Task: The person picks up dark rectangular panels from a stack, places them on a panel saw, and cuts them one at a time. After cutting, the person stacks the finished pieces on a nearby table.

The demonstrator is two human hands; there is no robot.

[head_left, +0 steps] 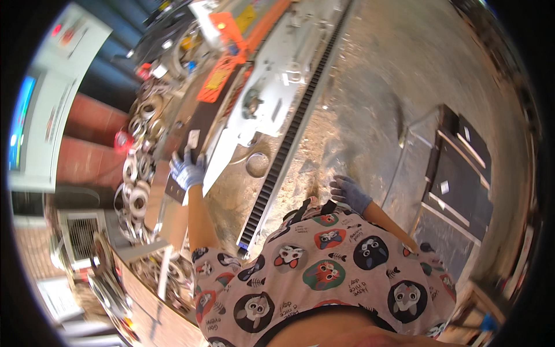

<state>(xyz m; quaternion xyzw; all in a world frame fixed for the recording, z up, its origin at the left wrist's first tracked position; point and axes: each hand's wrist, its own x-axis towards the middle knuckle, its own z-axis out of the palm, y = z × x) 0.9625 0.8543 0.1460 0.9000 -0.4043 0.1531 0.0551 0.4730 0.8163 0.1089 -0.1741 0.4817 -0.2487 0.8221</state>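
Fingers apart, left hand (188, 172) rests on dark panel (199, 118), likely stiff, best held by long edges; right hand (350, 194) hangs empty, unclenched

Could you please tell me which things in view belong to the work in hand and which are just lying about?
Likely in use:
dark panel, at the gloved left hand
orange plate, farther along the panel
black ribbed track, to the panel's right

Probably just lying about:
rolls, heaped to the panel's left
dark boards, far right
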